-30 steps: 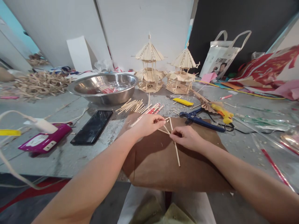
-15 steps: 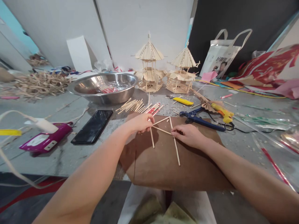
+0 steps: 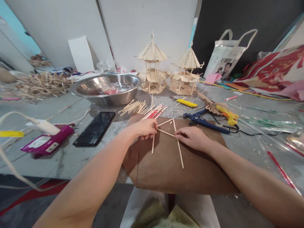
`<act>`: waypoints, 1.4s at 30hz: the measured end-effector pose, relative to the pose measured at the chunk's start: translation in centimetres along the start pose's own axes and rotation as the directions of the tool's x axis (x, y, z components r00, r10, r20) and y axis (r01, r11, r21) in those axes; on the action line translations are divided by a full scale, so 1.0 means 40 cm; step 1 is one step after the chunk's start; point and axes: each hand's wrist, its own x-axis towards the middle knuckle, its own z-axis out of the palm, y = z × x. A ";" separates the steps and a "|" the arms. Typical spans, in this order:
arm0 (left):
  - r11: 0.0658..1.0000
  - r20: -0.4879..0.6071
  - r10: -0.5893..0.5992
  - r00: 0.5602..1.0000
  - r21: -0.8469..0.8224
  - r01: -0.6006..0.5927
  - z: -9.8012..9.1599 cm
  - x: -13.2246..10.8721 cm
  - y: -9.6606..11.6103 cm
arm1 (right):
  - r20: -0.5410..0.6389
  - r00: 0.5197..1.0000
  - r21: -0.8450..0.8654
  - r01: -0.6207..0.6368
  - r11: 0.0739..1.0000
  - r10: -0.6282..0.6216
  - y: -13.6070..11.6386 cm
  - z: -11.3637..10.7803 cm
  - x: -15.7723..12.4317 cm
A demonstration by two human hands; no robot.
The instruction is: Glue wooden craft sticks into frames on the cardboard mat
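Observation:
Several thin wooden sticks lie joined or touching on a brown paper sheet point(image 3: 161, 171). My left hand point(image 3: 147, 128) pinches a wooden stick point(image 3: 153, 147) whose lower end points toward me. Just right of it, a crosswise stick point(image 3: 165, 132) runs to a long slanting stick point(image 3: 180, 153). My right hand point(image 3: 191, 136) has its fingertips closed on the junction of those two. A top stick point(image 3: 165, 122) meets the slanting one in a corner, with a tiny stick piece point(image 3: 171, 122) near it. The fingers hide whether the left joint touches.
Beyond the paper are loose sticks point(image 3: 134, 107), a yellow cutter point(image 3: 186, 103), a blue-handled tool point(image 3: 204, 122) and a yellow glue gun point(image 3: 226, 114). Two stick pagodas point(image 3: 152, 76) stand behind, beside a steel bowl point(image 3: 95, 98). A phone point(image 3: 94, 129) and purple power strip point(image 3: 48, 139) lie left.
My left hand has moved slightly toward me, and the lower end of its stick has swung left. My right hand stays at the junction.

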 end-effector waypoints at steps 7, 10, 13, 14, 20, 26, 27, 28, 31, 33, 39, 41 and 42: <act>0.996 -0.005 -0.031 1.000 0.078 0.031 0.004 0.009 0.000 | 0.000 1.000 -0.023 0.026 0.999 -0.026 -0.015 0.002 -0.002; 0.994 -0.018 -0.037 0.999 0.102 0.039 0.004 0.008 0.002 | 0.004 1.000 -0.033 0.019 0.999 -0.019 -0.012 0.001 -0.002; 0.993 -0.013 -0.043 0.999 0.107 0.044 0.004 0.005 0.005 | 0.009 1.000 -0.036 0.013 0.999 -0.013 -0.005 0.002 -0.002; 0.993 -0.010 -0.045 0.999 0.105 0.046 0.004 0.004 0.006 | 0.009 1.000 -0.036 0.012 0.999 -0.011 -0.003 0.002 -0.002; 0.993 -0.062 -0.049 0.997 0.107 0.056 -0.004 -0.003 0.011 | 0.007 1.000 -0.031 0.001 1.000 -0.001 0.000 0.001 -0.001; 0.983 -0.071 -0.039 0.997 0.176 0.051 -0.035 -0.022 -0.011 | 0.000 1.000 -0.022 0.008 1.000 -0.008 0.001 -0.006 -0.002; 0.981 -0.038 -0.038 0.999 0.188 0.044 -0.036 -0.027 -0.011 | 0.000 1.000 -0.022 0.005 1.000 -0.005 0.002 -0.007 -0.002; 0.979 0.003 -0.037 0.999 0.201 0.036 -0.036 -0.031 -0.010 | 0.001 1.000 -0.023 0.002 1.000 -0.002 0.002 -0.008 -0.002; 0.967 0.068 -0.058 0.996 0.251 0.039 -0.026 -0.039 0.000 | -0.001 1.000 -0.028 -0.008 1.000 0.008 0.001 -0.007 -0.001; 0.961 0.081 -0.068 0.994 0.273 0.044 -0.016 -0.037 0.007 | 0.001 1.000 -0.028 -0.010 1.000 0.010 0.000 -0.006 -0.001; 0.962 0.080 -0.067 0.995 0.269 0.043 -0.001 -0.030 0.014 | -0.061 0.997 -0.022 -0.053 0.998 0.051 0.019 -0.014 0.000; 0.966 0.077 -0.067 0.995 0.255 0.045 -0.002 -0.032 0.015 | -0.149 0.979 -0.028 -0.141 0.990 0.136 0.041 -0.028 -0.001; 0.967 0.082 -0.065 0.995 0.250 0.043 -0.003 -0.034 0.016 | -0.209 0.959 -0.028 -0.203 0.979 0.193 0.055 -0.037 -0.002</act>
